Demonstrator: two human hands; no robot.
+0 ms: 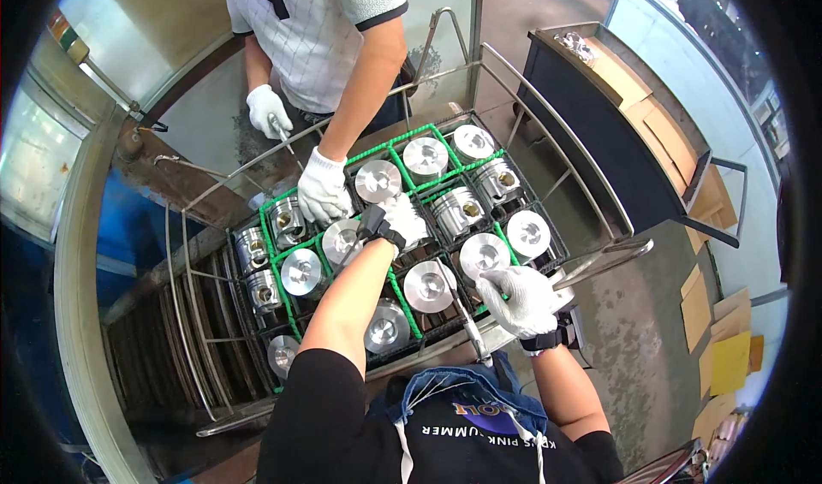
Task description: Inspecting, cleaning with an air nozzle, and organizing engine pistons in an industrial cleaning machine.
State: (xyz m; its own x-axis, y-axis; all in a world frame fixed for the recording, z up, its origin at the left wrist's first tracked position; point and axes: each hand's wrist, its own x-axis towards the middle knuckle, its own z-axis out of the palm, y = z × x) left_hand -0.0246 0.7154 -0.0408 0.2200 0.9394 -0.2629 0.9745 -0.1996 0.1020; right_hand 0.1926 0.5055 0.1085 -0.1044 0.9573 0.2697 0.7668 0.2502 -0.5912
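The left hand (402,220) rests on a metal piston (342,243) in the green-divided crate (282,313), its grip unclear. The right hand (520,300) is closed around a thin rod (469,323).

The shiny silver metal pistons (430,285) stand mostly crown-up, some lying sideways, in a black wire basket with green dividers (402,299). A thin metal rod tool (467,320) slants across the basket's near edge.

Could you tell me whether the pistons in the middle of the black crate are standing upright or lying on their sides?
Upright: the middle pistons show round flat crowns facing up in the black crate.
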